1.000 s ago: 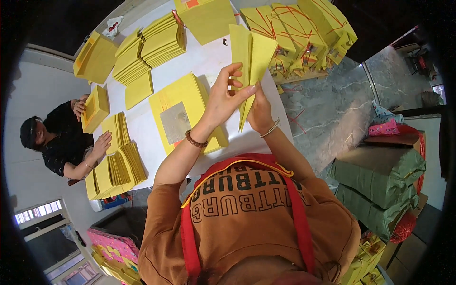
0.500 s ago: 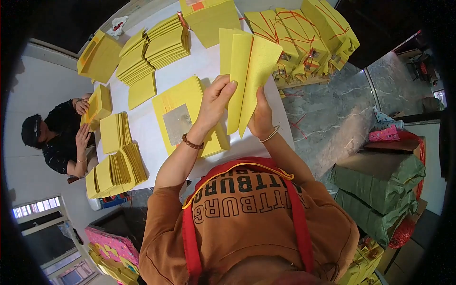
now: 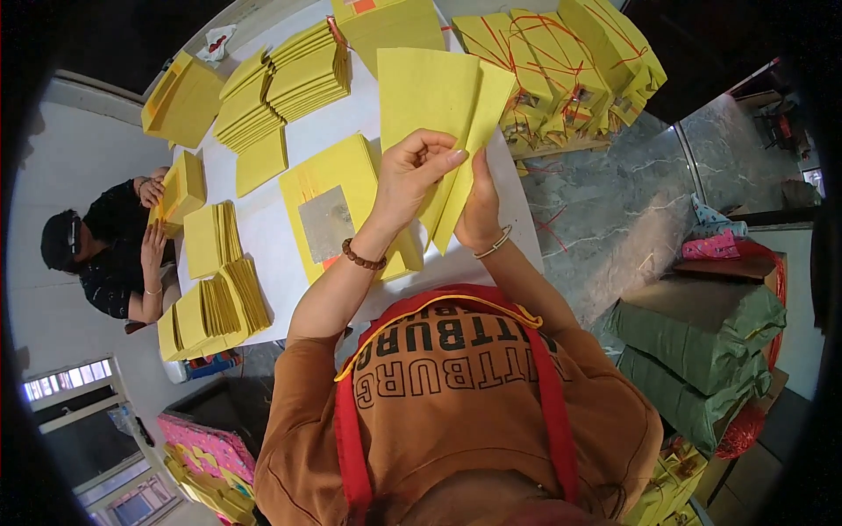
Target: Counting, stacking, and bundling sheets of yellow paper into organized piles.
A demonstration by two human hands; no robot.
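Yellow paper sheets (image 3: 430, 96), partly folded lengthwise, stand raised between my two hands over the near right part of the table. My left hand (image 3: 412, 180) has its thumb and fingers closed on the paper near the fold. On the right side, my right hand (image 3: 480, 210) grips the lower edge, its fingers partly hidden behind the paper. Below and left of my left wrist lies a thick stack of yellow paper (image 3: 351, 171) with a grey rectangular patch (image 3: 325, 223) on top.
Folded yellow bundles (image 3: 307, 79) line the white table (image 3: 263, 210), with more fanned bundles (image 3: 215, 307) at its left edge. A person (image 3: 114, 237) there handles a yellow block (image 3: 179, 195). Tied yellow packs (image 3: 544, 70) stand far right; green wrapped bales (image 3: 693, 351) sit right.
The left part of the paper has opened out wider to the left. My left hand has shifted slightly along the fold, while my right hand stays nearly in place.
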